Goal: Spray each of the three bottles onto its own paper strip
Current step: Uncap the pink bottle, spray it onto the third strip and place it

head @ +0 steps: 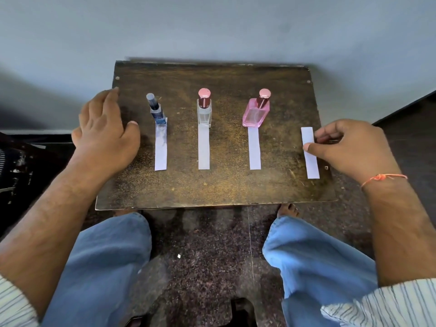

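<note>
Both forearms reach forward over a small dark board point(212, 185), worn and scratched, with the knees in blue jeans point(103, 263) below it. The left hand point(106, 135) lies palm down at the board's 9 o'clock edge, fingers loosely spread and slightly curled, thumb stretched toward the blue bottle point(156, 109); it holds nothing, and whether the palm presses the wood I cannot tell. The right hand point(351, 147) sits at 3 o'clock, fingers curled in, its thumb tip and a fingertip pinching the edge of a spare strip point(310, 153) that lies flat near the board's right edge; a thin orange thread point(382, 177) circles that wrist. Across the middle stand three small glass bottles in a row, all upright and capped. The blue bottle, at 10 o'clock, is slim with a clear cylindrical cap. The clear bottle point(204, 112), at 12 o'clock, is square with a glossy pink-topped cap. The pink bottle point(256, 113), at 2 o'clock, is flat and rectangular with a similar cap. Each stands on the far end of its own matte white paper strip: left strip point(161, 149), middle strip point(203, 149), right strip point(254, 149), all parallel and running toward 6 o'clock.
</note>
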